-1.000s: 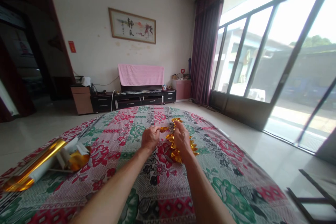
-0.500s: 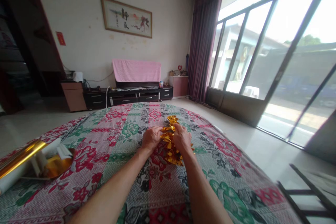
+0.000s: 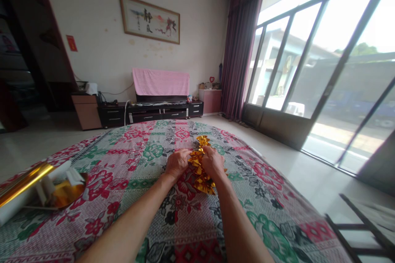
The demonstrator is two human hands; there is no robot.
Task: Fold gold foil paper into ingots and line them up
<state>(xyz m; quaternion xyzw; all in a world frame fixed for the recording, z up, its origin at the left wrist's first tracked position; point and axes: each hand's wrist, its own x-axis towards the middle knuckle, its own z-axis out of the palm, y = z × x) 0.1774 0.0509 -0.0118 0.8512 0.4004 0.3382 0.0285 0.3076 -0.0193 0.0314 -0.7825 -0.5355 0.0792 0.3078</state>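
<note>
A strip of folded, shiny gold foil (image 3: 204, 183) lies on the flowered tablecloth (image 3: 145, 197), running away from me in several pleated fans. My left hand (image 3: 178, 163) is closed in a pinch on the foil's left edge, around its middle. Across from it, my right hand (image 3: 213, 161) has its fingers closed on the right side of the same foil and covers part of it. Both hands are close together, with a small stretch of gold showing between the fingertips.
At the left edge of the table are a gold foil roll (image 3: 27, 184) and an open container (image 3: 72, 203) holding gold pieces and white material. A dark-framed chair (image 3: 354, 226) stands at the lower right. Beyond the table is a low black cabinet (image 3: 154, 111).
Both hands have shifted very slightly at the foil, and their grips look the same. The camera view has tilted a little.
</note>
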